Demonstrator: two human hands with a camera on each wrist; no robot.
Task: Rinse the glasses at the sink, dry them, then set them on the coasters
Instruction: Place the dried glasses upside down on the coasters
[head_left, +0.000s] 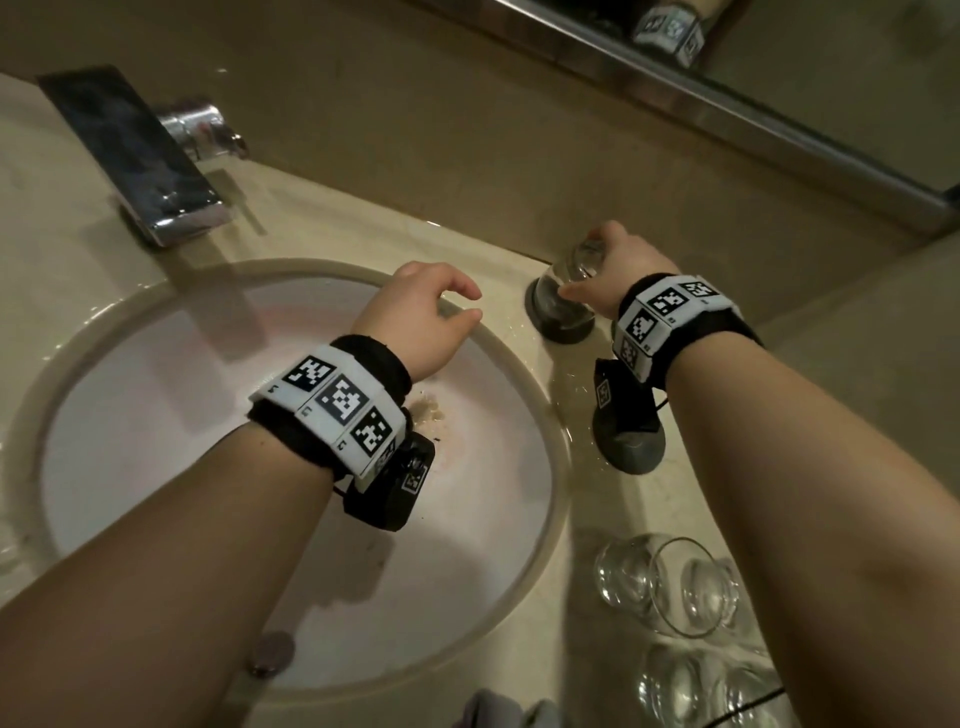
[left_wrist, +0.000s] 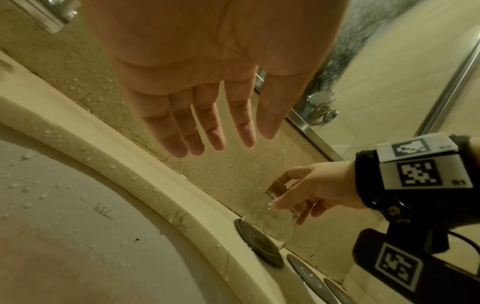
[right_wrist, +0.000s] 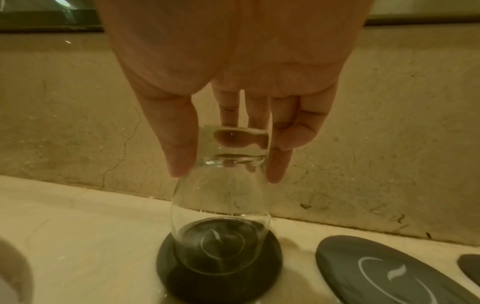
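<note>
Right hand (right_wrist: 223, 86) first: my fingers (right_wrist: 179, 144) pinch the base of an upside-down glass (right_wrist: 221, 205), rim already down on the dark coaster (right_wrist: 221, 283) right below them. I'd let go straight up so it doesn't skid. Left hand (head_left: 415, 317) hangs loose and empty over the sink (head_left: 130, 312). Glass looks empty; three more glasses (head_left: 670, 582) lie on the tabletop behind my fingers, contents hard to tell.

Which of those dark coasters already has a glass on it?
The coaster nearest the sink. The right hand holds a glass upside down on it; the coaster beside it is bare.
</note>
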